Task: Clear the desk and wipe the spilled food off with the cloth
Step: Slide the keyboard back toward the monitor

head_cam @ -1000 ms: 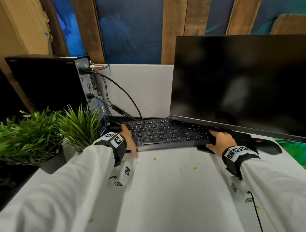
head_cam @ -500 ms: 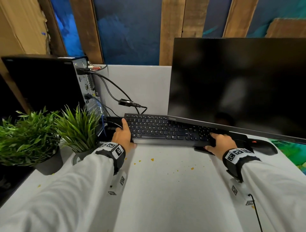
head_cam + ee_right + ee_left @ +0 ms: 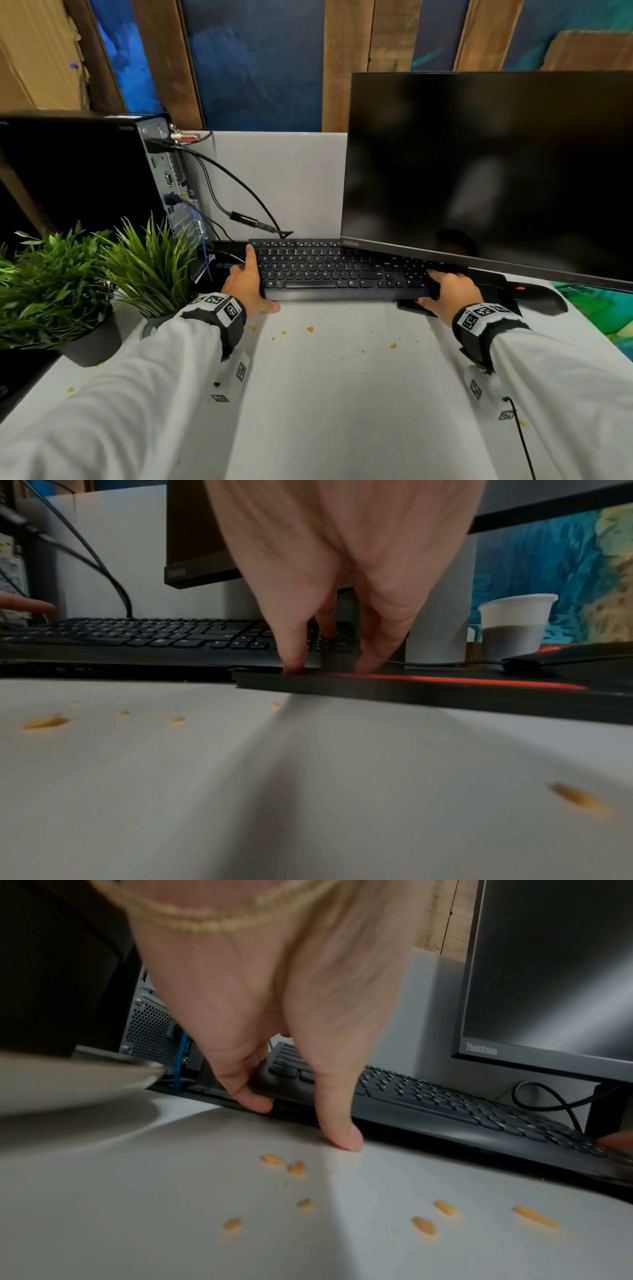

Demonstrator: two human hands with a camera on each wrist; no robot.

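Observation:
A black keyboard (image 3: pixel 329 270) lies at the back of the white desk (image 3: pixel 342 394), its right part under the monitor's edge. My left hand (image 3: pixel 246 284) holds its left end, index finger along the side and thumb (image 3: pixel 342 1137) at the front edge. My right hand (image 3: pixel 448 291) grips the right end, fingers on the keys, thumb on the black mouse pad (image 3: pixel 428 688). Orange food crumbs (image 3: pixel 310 329) are scattered on the desk in front of the keyboard. No cloth is in view.
A dark monitor (image 3: pixel 479 171) overhangs the keyboard. A PC tower (image 3: pixel 68 171) with cables stands back left, two potted plants (image 3: pixel 150 263) in front of it. A mouse (image 3: pixel 537 294) lies on the pad, and a white cup (image 3: pixel 514 626) stands behind.
Both hands have slid the keyboard back toward the partition and squared it up. Its cable has bowed upward against the partition.

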